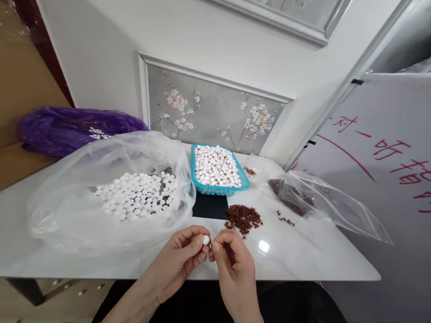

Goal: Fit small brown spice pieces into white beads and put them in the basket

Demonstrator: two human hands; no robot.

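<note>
My left hand (183, 254) pinches a small white ball (206, 240) between thumb and forefinger, above the table's front edge. Close beside the ball, my right hand (232, 259) has its thumb and forefinger pressed together; whatever they hold is too small to make out. Behind my right hand lies a pile of small reddish-brown pieces (244, 218). A blue basket (219, 190) full of white balls stands further back, next to a black flat sheet (209, 207). On the left, a clear plastic bag (65, 206) lies open with many loose white balls (134, 196) in it.
A purple bag (58, 129) sits at the back left beside cardboard (21, 74). Toward the right lie a zip bag of dark brown material (291, 197) and a few stray brown pieces (285, 219). A whiteboard (380, 189) with red writing borders the white table (304, 262).
</note>
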